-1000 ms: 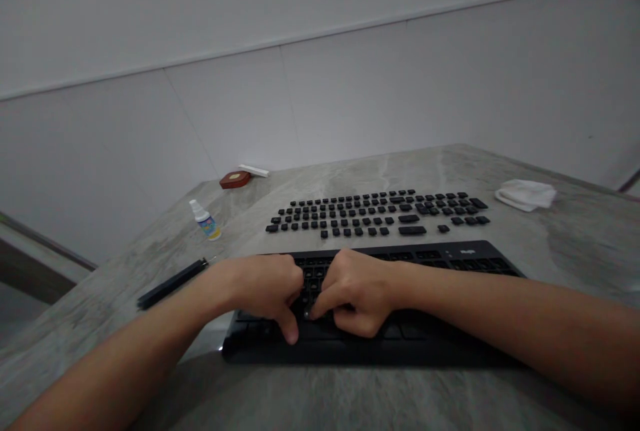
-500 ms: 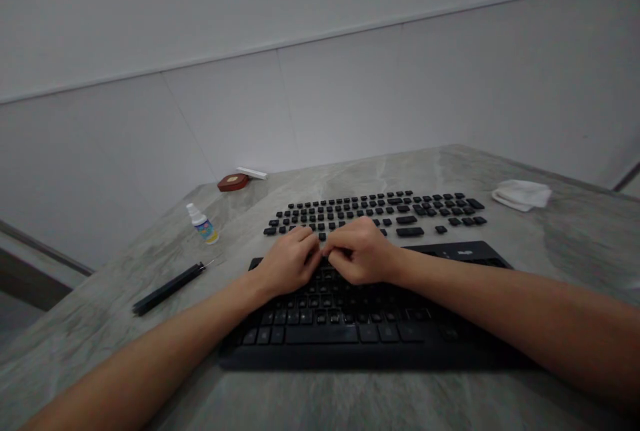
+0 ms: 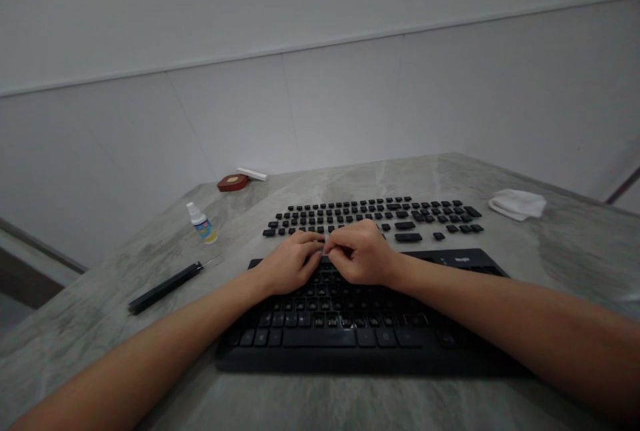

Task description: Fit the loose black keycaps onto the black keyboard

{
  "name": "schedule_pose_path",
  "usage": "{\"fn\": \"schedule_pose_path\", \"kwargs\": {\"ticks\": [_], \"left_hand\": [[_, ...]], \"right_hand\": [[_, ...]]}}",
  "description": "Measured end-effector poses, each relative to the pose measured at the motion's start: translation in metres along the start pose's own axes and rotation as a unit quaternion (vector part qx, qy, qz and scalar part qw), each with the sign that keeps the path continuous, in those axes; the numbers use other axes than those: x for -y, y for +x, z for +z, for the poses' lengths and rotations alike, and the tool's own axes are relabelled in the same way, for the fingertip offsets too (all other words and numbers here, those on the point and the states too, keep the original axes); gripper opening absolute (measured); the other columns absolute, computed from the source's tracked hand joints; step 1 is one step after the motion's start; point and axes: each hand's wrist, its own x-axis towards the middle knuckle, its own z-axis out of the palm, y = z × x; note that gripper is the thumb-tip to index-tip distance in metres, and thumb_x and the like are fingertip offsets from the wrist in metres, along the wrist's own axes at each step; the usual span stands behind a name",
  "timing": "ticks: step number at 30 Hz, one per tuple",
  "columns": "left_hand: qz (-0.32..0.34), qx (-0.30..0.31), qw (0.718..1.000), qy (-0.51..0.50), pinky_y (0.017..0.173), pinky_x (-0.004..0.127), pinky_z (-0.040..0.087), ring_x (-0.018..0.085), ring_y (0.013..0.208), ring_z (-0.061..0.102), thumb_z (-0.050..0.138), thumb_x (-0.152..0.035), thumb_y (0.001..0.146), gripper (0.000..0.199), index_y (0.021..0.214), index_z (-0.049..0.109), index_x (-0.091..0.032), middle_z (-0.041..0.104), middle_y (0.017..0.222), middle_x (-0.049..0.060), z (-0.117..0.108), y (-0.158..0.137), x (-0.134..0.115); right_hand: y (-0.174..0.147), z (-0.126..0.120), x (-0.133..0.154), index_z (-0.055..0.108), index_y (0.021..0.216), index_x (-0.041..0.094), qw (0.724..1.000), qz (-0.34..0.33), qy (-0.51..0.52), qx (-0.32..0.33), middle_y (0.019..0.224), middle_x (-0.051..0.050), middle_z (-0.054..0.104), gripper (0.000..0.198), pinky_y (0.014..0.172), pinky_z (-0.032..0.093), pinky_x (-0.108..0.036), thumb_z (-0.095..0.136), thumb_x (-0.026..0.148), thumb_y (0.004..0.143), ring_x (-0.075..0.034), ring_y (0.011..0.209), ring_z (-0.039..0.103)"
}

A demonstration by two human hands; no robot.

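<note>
A black keyboard (image 3: 320, 359) lies in front of me, many of its key positions bare and some keys still fitted along the lower left. Over its upper middle, my left hand (image 3: 293, 261) has its fingers reaching right and its thumb bent in below them. My right hand (image 3: 363, 251) is curled, thumb and forefinger drawn together, its tips almost meeting those of the left. Whatever sits between the fingertips is too small and dark to make out. Just beyond both hands, loose black keycaps (image 3: 407, 237) are laid out in rows, partly hidden by my fingers.
Left of the keyboard are a thin black tool with a metal tip (image 3: 165, 289) and a small spray bottle (image 3: 203, 225). A reddish-brown case (image 3: 233, 183) and a white bar (image 3: 252, 173) lie near the wall. At the right rests a folded white cloth (image 3: 517, 204).
The fingers of my left hand have straightened toward the right hand. My right hand has hardly moved. The view has tilted slightly.
</note>
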Motion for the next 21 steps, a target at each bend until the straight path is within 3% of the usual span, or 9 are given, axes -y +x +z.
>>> {"fn": "schedule_pose_path", "kwargs": {"ticks": [4, 6, 8, 10, 12, 14, 17, 21], "left_hand": [[-0.006, -0.001, 1.000, -0.005, 0.107, 0.043, 0.050, 0.024, 0.115, 0.064, 0.046, -0.017, 0.100, 0.027, 0.113, 0.070, -0.013, 0.068, 0.124, 0.013, 0.002, -0.001, 0.000], [-0.012, -0.008, 1.000, -0.006, 0.108, 0.043, 0.050, 0.025, 0.118, 0.062, 0.047, -0.018, 0.099, 0.027, 0.116, 0.067, -0.012, 0.067, 0.125, 0.014, 0.003, -0.001, 0.001], [-0.019, -0.014, 1.000, -0.008, 0.108, 0.044, 0.049, 0.026, 0.120, 0.060, 0.047, -0.019, 0.098, 0.030, 0.122, 0.064, -0.011, 0.065, 0.127, 0.015, 0.004, -0.001, 0.001], [-0.022, -0.018, 1.000, -0.011, 0.108, 0.044, 0.049, 0.026, 0.120, 0.060, 0.047, -0.019, 0.098, 0.031, 0.123, 0.063, -0.011, 0.064, 0.126, 0.015, 0.005, -0.001, 0.002], [-0.024, -0.019, 0.999, -0.013, 0.108, 0.043, 0.049, 0.026, 0.118, 0.060, 0.045, -0.021, 0.099, 0.031, 0.120, 0.064, -0.011, 0.062, 0.125, 0.015, 0.006, 0.000, 0.002], [-0.027, -0.019, 0.999, -0.012, 0.110, 0.045, 0.047, 0.028, 0.121, 0.058, 0.044, -0.023, 0.099, 0.031, 0.117, 0.066, -0.010, 0.059, 0.129, 0.017, 0.006, 0.000, 0.002], [-0.026, -0.012, 1.000, -0.003, 0.113, 0.049, 0.043, 0.031, 0.129, 0.053, 0.044, -0.026, 0.100, 0.033, 0.116, 0.067, -0.009, 0.056, 0.138, 0.020, 0.005, 0.000, 0.002], [-0.020, 0.002, 1.000, 0.011, 0.112, 0.046, 0.045, 0.028, 0.127, 0.057, 0.045, -0.026, 0.101, 0.031, 0.112, 0.070, -0.011, 0.062, 0.134, 0.017, 0.005, 0.000, 0.003]], "right_hand": [[0.007, -0.012, 0.009, 0.067, 0.064, 0.015, 0.999, -0.002, -0.015, 0.052, 0.050, -0.001, 0.060, 0.024, 0.050, 0.034, -0.023, 0.047, 0.016, 0.077, -0.010, 0.044, 0.047], [0.012, -0.024, 0.020, 0.067, 0.065, 0.015, 0.987, 0.010, -0.051, 0.152, 0.055, -0.003, 0.064, 0.021, 0.052, 0.032, -0.025, 0.050, 0.014, 0.076, -0.011, 0.046, 0.049], [0.013, -0.036, 0.031, 0.066, 0.064, 0.015, 0.955, 0.049, -0.094, 0.275, 0.057, -0.005, 0.065, 0.017, 0.053, 0.031, -0.026, 0.053, 0.016, 0.076, -0.012, 0.048, 0.050], [0.006, -0.044, 0.037, 0.066, 0.065, 0.016, 0.936, 0.071, -0.100, 0.330, 0.057, -0.004, 0.065, 0.016, 0.053, 0.031, -0.026, 0.055, 0.016, 0.076, -0.012, 0.048, 0.051], [-0.008, -0.046, 0.035, 0.068, 0.072, 0.016, 0.944, 0.070, -0.078, 0.313, 0.059, -0.004, 0.066, 0.016, 0.053, 0.032, -0.026, 0.053, 0.015, 0.078, -0.013, 0.049, 0.052], [-0.022, -0.045, 0.026, 0.070, 0.082, 0.014, 0.965, 0.041, -0.037, 0.255, 0.061, -0.004, 0.067, 0.022, 0.052, 0.034, -0.025, 0.049, 0.013, 0.080, -0.013, 0.049, 0.053], [-0.036, -0.040, 0.011, 0.071, 0.083, 0.015, 0.968, 0.007, 0.034, 0.250, 0.057, -0.001, 0.065, 0.024, 0.051, 0.036, -0.023, 0.047, 0.012, 0.080, -0.011, 0.046, 0.052], [-0.033, -0.037, 0.006, 0.072, 0.086, 0.015, 0.964, 0.011, 0.057, 0.259, 0.056, 0.000, 0.064, 0.026, 0.051, 0.037, -0.022, 0.047, 0.012, 0.078, -0.011, 0.046, 0.053]]}}
